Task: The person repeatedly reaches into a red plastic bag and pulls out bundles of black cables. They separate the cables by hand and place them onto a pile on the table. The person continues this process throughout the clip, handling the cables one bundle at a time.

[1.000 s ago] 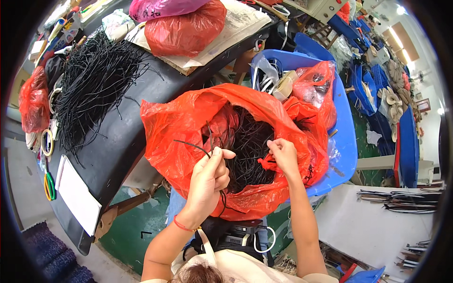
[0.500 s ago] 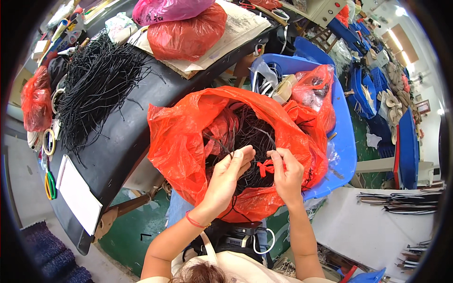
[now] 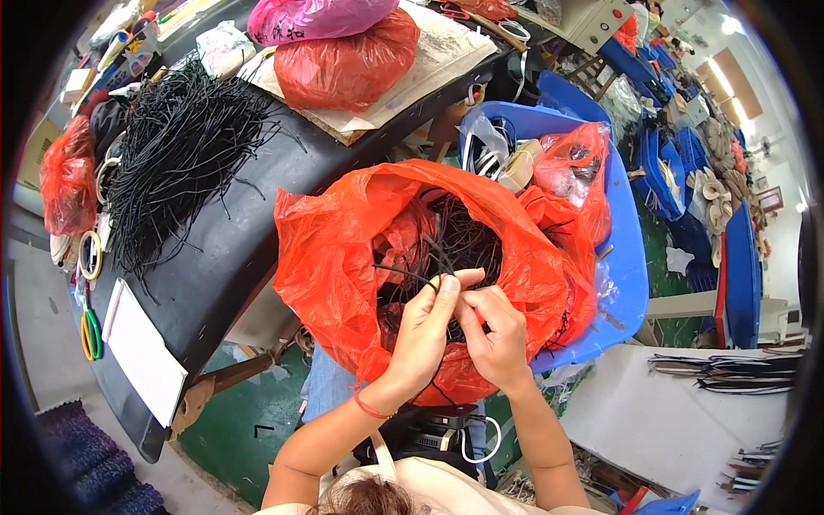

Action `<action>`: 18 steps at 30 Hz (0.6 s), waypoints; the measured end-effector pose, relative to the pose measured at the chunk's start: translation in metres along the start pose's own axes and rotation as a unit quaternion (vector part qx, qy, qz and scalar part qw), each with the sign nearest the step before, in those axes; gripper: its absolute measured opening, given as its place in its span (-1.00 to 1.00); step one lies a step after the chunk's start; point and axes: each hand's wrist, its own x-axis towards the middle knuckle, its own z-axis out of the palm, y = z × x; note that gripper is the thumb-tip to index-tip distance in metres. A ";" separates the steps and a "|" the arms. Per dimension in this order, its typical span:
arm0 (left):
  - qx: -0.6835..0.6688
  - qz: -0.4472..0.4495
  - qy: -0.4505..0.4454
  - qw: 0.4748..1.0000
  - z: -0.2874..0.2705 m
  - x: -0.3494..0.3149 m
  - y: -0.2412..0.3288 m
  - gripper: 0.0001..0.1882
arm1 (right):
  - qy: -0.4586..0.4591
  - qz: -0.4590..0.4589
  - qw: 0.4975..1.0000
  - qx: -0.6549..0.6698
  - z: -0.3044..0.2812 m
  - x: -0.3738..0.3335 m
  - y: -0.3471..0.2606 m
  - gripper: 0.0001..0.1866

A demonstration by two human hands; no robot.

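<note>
A large red plastic bag [image 3: 335, 257] sits open on my lap, filled with thin black cords [image 3: 463, 240]. My left hand [image 3: 425, 330] and my right hand [image 3: 493, 335] are pressed together over the bag's mouth. Both pinch the same few black cords, which stick out to the left above my fingers. A red band circles my left wrist.
A black table [image 3: 215, 266] on my left carries a big heap of black cords [image 3: 176, 154], a red bag [image 3: 343, 69], a pink bag [image 3: 313, 17] and scissors. A blue tub [image 3: 622, 266] lies behind the bag. A white surface [image 3: 678, 421] with cord bundles is at the right.
My hands, apart a second ago with the left one lifting a cord, have come together over the bag and now grip the cords jointly.
</note>
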 end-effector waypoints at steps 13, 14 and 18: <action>0.068 0.083 0.045 0.993 -0.004 0.000 0.002 -0.60 | -0.027 -0.031 0.999 0.015 0.017 -0.001 -0.001 -0.92; 0.062 0.109 0.066 0.990 -0.007 0.002 0.005 -0.62 | -0.052 -0.017 0.998 0.015 0.016 -0.002 -0.003 -0.92; -0.177 0.066 0.106 0.976 -0.023 -0.001 0.047 -0.69 | -0.127 -0.022 0.992 0.020 0.014 -0.021 0.009 -0.90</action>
